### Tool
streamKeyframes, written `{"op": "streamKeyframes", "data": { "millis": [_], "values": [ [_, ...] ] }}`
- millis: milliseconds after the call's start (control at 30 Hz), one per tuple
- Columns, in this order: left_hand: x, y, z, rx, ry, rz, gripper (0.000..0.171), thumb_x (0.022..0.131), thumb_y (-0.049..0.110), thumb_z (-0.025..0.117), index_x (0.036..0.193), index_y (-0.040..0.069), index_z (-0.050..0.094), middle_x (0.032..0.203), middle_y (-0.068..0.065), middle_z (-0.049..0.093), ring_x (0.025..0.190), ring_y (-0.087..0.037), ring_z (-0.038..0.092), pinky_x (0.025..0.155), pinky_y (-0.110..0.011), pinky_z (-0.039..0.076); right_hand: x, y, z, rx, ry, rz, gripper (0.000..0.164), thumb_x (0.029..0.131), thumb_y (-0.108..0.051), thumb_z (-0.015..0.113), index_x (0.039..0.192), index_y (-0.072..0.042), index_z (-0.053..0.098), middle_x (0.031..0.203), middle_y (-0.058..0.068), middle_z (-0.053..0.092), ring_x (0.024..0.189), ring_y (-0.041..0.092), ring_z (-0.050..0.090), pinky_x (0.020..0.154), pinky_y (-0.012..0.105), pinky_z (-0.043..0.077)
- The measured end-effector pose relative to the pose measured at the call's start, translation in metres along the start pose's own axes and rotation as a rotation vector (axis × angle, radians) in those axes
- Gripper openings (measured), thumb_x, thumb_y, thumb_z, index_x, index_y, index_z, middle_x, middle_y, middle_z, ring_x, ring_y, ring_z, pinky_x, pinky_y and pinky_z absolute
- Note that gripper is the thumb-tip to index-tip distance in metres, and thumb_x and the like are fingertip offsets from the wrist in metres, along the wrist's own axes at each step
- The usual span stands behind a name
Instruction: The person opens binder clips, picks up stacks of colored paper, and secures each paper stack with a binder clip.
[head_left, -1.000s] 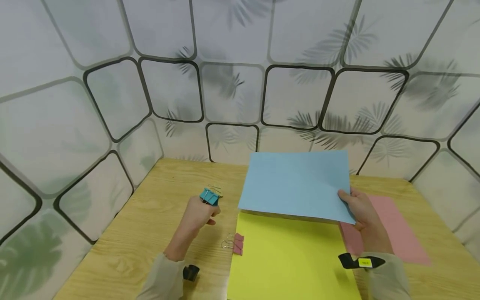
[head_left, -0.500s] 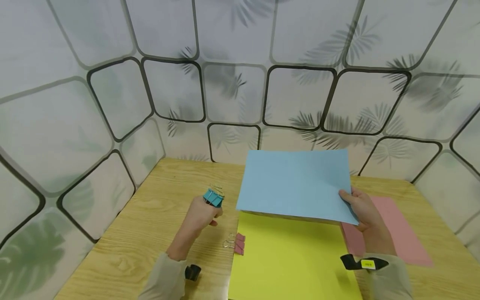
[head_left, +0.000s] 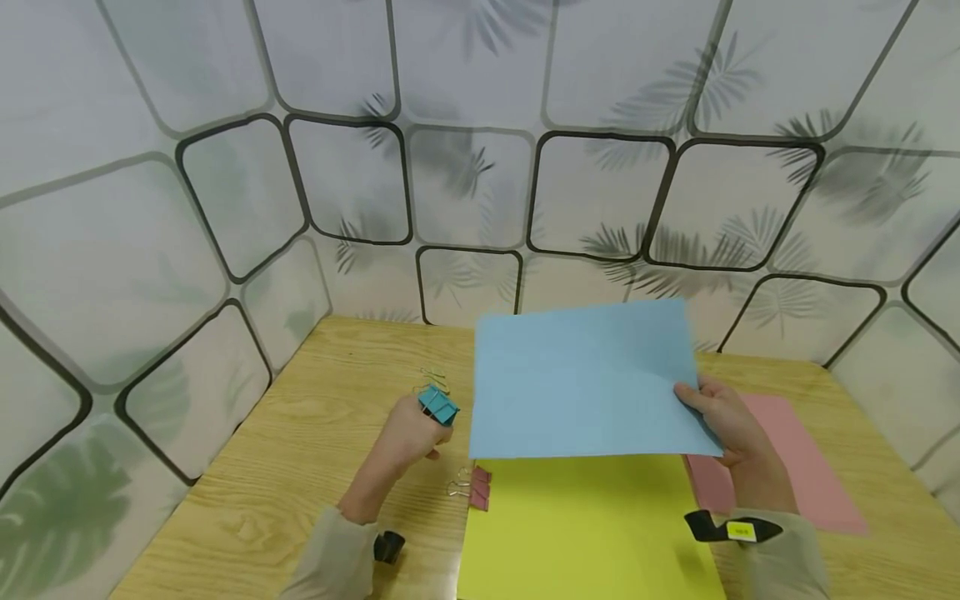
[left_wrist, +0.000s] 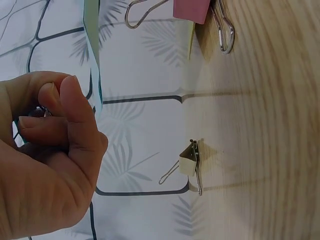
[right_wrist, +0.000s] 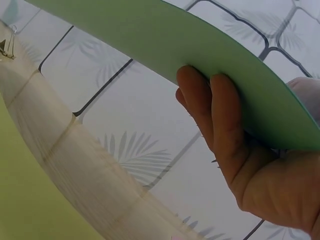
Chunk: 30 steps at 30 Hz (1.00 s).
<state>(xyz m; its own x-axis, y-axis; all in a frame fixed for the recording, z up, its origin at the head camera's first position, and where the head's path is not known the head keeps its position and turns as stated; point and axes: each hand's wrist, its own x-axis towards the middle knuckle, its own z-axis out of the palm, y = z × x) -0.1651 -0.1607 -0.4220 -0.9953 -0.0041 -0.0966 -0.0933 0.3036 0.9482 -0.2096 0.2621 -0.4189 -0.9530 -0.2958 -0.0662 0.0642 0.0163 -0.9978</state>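
My left hand [head_left: 408, 433], fingers curled, grips a teal binder clip [head_left: 438, 406] just left of a blue sheet of paper [head_left: 581, 383]. Most of that clip is hidden behind the fingers in the left wrist view. At the sheet's right edge, my right hand [head_left: 723, 421] pinches it, thumb on top and fingers [right_wrist: 227, 107] underneath. The raised blue sheet hangs over the far part of yellow paper [head_left: 585, 533]. A pink binder clip [head_left: 480, 489] bites the yellow paper's left edge, its wire handles pointing left.
Behind my left hand, a gold binder clip [left_wrist: 188, 165] stands on the wooden table [head_left: 247, 467]. Pink paper [head_left: 798, 467] lies to the right, partly under my right forearm. A patterned curtain-like wall [head_left: 465, 192] borders the table at the back and sides.
The blue sheet's left end has swung down and toward me, its near edge now level. My left hand has shifted slightly right with the teal binder clip, closer to the sheet.
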Motion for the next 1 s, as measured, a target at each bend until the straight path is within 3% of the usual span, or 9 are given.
{"op": "streamKeyframes", "data": {
  "millis": [267, 500, 667, 767, 833, 900, 1000],
  "values": [
    [-0.001, -0.001, 0.001, 0.053, -0.07, -0.006, 0.031, 0.072, -0.009, 0.059, 0.062, 0.012, 0.04, 0.062, 0.0, 0.037, 0.056, -0.014, 0.04, 0.05, -0.034, 0.054, -0.001, 0.001, 0.002, -0.059, -0.048, -0.013, 0.076, 0.108, -0.03, 0.043, 0.155, 0.006, -0.005, 0.102, -0.012, 0.072, 0.08, 0.018, 0.074, 0.067, 0.033, 0.06],
    [-0.002, -0.003, 0.002, 0.154, -0.158, 0.032, 0.031, 0.07, -0.009, 0.058, 0.061, 0.015, 0.039, 0.061, 0.002, 0.034, 0.053, -0.013, 0.042, 0.051, -0.035, 0.056, -0.003, 0.001, 0.0, -0.01, -0.096, -0.025, 0.074, 0.108, -0.025, 0.041, 0.153, 0.008, -0.008, 0.104, -0.007, 0.073, 0.081, 0.019, 0.074, 0.067, 0.034, 0.06],
    [-0.003, -0.004, 0.002, 0.216, -0.184, 0.018, 0.03, 0.068, -0.008, 0.055, 0.063, 0.016, 0.038, 0.063, 0.002, 0.032, 0.053, -0.014, 0.044, 0.054, -0.037, 0.058, -0.003, 0.001, -0.003, 0.032, -0.168, -0.033, 0.07, 0.109, -0.021, 0.038, 0.154, 0.007, -0.008, 0.106, -0.001, 0.074, 0.08, 0.022, 0.075, 0.066, 0.036, 0.06],
    [-0.003, -0.005, 0.001, 0.228, -0.193, 0.01, 0.028, 0.068, -0.009, 0.054, 0.066, 0.014, 0.039, 0.066, 0.001, 0.035, 0.055, -0.015, 0.045, 0.056, -0.037, 0.059, -0.003, 0.0, -0.005, 0.069, -0.197, -0.042, 0.055, 0.109, -0.019, 0.038, 0.16, -0.017, 0.016, 0.107, 0.001, 0.074, 0.081, 0.022, 0.075, 0.066, 0.036, 0.06],
    [-0.003, -0.005, 0.0, 0.249, -0.19, 0.018, 0.026, 0.069, -0.008, 0.053, 0.066, 0.014, 0.039, 0.066, 0.0, 0.035, 0.054, -0.015, 0.046, 0.055, -0.037, 0.058, -0.004, -0.001, -0.007, 0.094, -0.21, -0.05, 0.042, 0.109, -0.018, 0.037, 0.149, -0.03, 0.039, 0.107, 0.002, 0.074, 0.082, 0.022, 0.075, 0.067, 0.036, 0.06],
    [-0.003, -0.004, -0.001, 0.271, -0.183, 0.035, 0.025, 0.07, -0.008, 0.052, 0.066, 0.013, 0.04, 0.065, 0.001, 0.036, 0.052, -0.016, 0.048, 0.053, -0.037, 0.058, -0.005, -0.001, -0.008, 0.132, -0.228, -0.054, 0.034, 0.109, -0.017, 0.036, 0.132, -0.035, 0.054, 0.107, 0.003, 0.074, 0.082, 0.022, 0.075, 0.067, 0.036, 0.06],
    [-0.003, -0.003, -0.001, 0.309, -0.168, 0.06, 0.022, 0.072, -0.007, 0.053, 0.065, 0.013, 0.043, 0.062, 0.001, 0.039, 0.048, -0.016, 0.053, 0.05, -0.037, 0.057, -0.006, -0.002, -0.01, 0.164, -0.263, -0.07, 0.038, 0.11, -0.015, 0.034, 0.13, -0.037, 0.057, 0.109, 0.004, 0.074, 0.083, 0.023, 0.074, 0.067, 0.036, 0.06]
  ]
}}
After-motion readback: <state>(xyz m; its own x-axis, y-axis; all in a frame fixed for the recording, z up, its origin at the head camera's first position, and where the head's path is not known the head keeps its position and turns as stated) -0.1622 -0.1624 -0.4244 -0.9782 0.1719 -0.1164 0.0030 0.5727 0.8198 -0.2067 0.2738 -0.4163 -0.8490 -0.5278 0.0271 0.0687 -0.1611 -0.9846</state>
